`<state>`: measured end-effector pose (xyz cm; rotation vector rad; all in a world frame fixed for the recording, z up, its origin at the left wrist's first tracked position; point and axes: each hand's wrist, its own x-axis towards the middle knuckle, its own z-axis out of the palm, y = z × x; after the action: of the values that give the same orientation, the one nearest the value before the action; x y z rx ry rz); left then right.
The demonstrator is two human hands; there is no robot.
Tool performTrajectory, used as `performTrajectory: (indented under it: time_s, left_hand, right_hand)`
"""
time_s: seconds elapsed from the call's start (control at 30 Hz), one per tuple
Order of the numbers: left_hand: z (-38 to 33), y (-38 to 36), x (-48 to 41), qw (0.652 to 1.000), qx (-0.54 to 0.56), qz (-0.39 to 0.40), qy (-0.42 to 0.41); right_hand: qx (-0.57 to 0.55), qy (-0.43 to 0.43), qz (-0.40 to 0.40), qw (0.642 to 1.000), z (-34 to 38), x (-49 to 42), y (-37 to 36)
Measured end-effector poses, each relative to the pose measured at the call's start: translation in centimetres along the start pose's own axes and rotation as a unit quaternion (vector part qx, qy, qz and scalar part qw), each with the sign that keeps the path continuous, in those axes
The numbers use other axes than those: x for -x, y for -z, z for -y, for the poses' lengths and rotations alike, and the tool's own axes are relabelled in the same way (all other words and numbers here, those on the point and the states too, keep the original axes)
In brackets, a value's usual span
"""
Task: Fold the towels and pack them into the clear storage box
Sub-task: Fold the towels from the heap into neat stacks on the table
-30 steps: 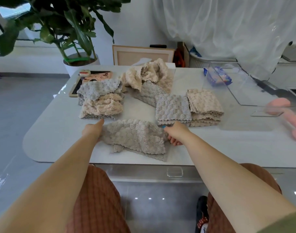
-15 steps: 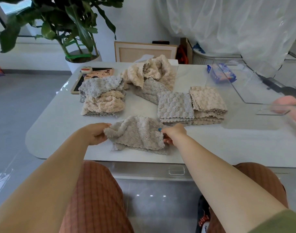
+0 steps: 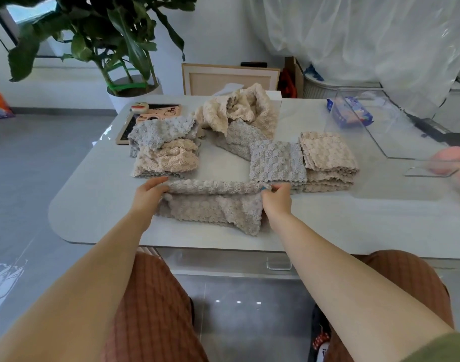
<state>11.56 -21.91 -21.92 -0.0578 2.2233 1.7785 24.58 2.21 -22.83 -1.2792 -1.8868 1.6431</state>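
Head view: the left hand point(image 3: 149, 190) and the right hand point(image 3: 276, 197) each pinch one end of a grey-beige towel point(image 3: 210, 209) at the near middle of the table point(image 3: 93, 205); the raised fold runs straight and taut between them, which I judge is meant to square the edge before it is laid over; the lower layer lies rumpled on the tabletop, its near right corner skewed.

Just beyond the right hand stand a folded grey stack point(image 3: 276, 160) and, touching it on the right, a folded beige stack point(image 3: 327, 155); the towel's right end almost meets the grey one, so there is little room to spread that way. To the far left a looser grey-over-beige pile point(image 3: 163, 150) sits apart; an unfolded heap point(image 3: 239, 113) lies far centre.

The clear storage box point(image 3: 375, 142) is at the far right, with no towel in it; a blue packet point(image 3: 350, 112) shows through its wall, though I cannot tell whether it is inside or behind it. A clear flat panel point(image 3: 430, 171), perhaps the lid, lies near it; a blurred pink thing point(image 3: 453, 155) sits at the right edge. The stacks stand between the hands and the box.
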Motion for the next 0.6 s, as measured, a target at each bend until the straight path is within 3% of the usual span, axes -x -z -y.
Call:
performTrajectory:
  time_s: [0.07,0.2,0.3,0.5,0.6]
  left_hand:
    - [0.1,-0.3,-0.3,0.999,0.014,-0.035,0.003]
    - [1.1,-0.6,-1.2,0.997,-0.026,-0.068,-0.013]
    - [1.4,-0.9,-1.5,0.992,-0.093,-0.064,-0.057]
    - [2.1,-1.2,-1.8,0.976,-0.197,-0.062,-0.069]
    - [2.0,-2.0,-1.4,0.962,-0.256,-0.081,-0.046]
  right_hand:
    - [0.009,0.029,0.01,0.999,-0.1,0.3,0.0]
    - [0.117,0.15,0.115,0.975,-0.5,0.6,-0.2]
    - [0.183,0.215,0.097,0.954,-1.0,-0.1,0.2]
    - [0.225,0.202,0.088,0.949,-2.0,-0.7,1.6]
    - [0.203,0.153,-0.012,0.967,-2.2,-0.2,1.3]
